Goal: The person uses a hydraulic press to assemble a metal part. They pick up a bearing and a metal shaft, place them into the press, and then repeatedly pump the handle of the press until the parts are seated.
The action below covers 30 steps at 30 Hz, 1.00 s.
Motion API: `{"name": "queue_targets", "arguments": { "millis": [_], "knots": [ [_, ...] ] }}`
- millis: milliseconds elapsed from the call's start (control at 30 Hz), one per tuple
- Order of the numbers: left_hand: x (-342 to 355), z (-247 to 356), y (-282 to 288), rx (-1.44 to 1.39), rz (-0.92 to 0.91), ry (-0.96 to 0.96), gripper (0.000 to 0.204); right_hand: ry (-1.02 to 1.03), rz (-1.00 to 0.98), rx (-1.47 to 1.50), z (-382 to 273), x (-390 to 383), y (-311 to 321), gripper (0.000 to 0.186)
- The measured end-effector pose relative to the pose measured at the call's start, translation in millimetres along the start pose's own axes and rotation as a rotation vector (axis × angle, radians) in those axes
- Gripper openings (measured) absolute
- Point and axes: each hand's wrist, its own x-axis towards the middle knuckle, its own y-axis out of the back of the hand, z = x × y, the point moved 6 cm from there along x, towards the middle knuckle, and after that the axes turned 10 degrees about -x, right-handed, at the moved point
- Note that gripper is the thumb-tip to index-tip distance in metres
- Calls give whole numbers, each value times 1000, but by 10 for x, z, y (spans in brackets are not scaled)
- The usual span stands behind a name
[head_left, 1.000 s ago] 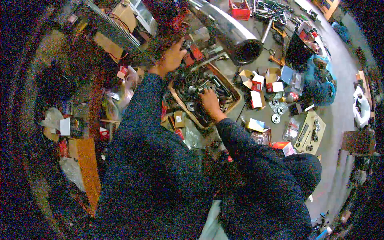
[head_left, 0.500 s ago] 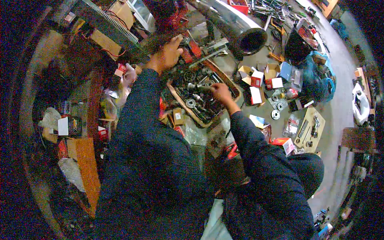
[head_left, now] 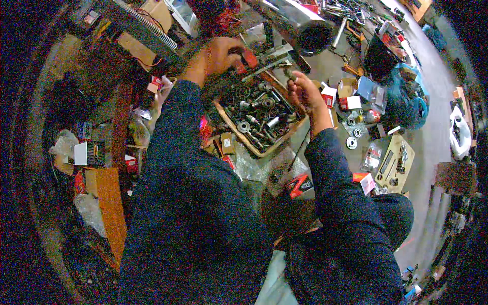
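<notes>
**Sorting parts at the wooden tray**

We are taking the wooden tray (head_left: 239, 133) of bearings, bolts and sockets as our landmark. We are holding our right hand (head_left: 304, 91) just above the tray's far-right corner, fingers curled closed around a small dark metal part (head_left: 291, 72) that is showing above the knuckles. We are reaching our left hand (head_left: 219, 53) beyond the tray's far-left edge, fingers bent around something dark beside a red piece (head_left: 249, 58); we cannot tell how firmly it is gripping or exactly what it has.

Risks, as we are judging them: the small part is sitting high in the fingers, so a slackened pinch could be dropping it into the tray's jumble, where it would be hard to pick out again. Our right sleeve is passing low over the tray's right rim and could be snagging upright bolts.

Surroundings: a large metal pipe (head_left: 300, 25) is lying beyond the tray and crowding the left hand's reach. Small red-and-white boxes (head_left: 347, 101) and loose bearings (head_left: 352, 143) are lying right of the tray; a wooden board with tools (head_left: 394, 162) is lying further right.
</notes>
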Motion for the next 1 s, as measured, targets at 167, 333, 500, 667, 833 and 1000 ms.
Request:
{"name": "queue_targets", "arguments": {
  "millis": [167,333,500,667,833,1000],
  "knots": [
    [152,488,-68,-545,131,99,42,87,-45,-48,-507,76,-790,26],
    [134,340,-122,-589,180,108,40,11,-142,249,-450,72,-1112,22],
    [68,141,-288,-753,120,232,39,-63,-166,159,-411,57,-1203,18],
    [15,230,-385,-549,-190,273,42,-87,-265,130,-439,-110,-1243,19],
    [66,336,-387,-273,-109,53,39,-27,-335,-320,-251,-41,-860,27],
    [-18,-5,-211,-192,42,158,31,-163,-139,-1015,61,41,-240,27]
  ]
}}
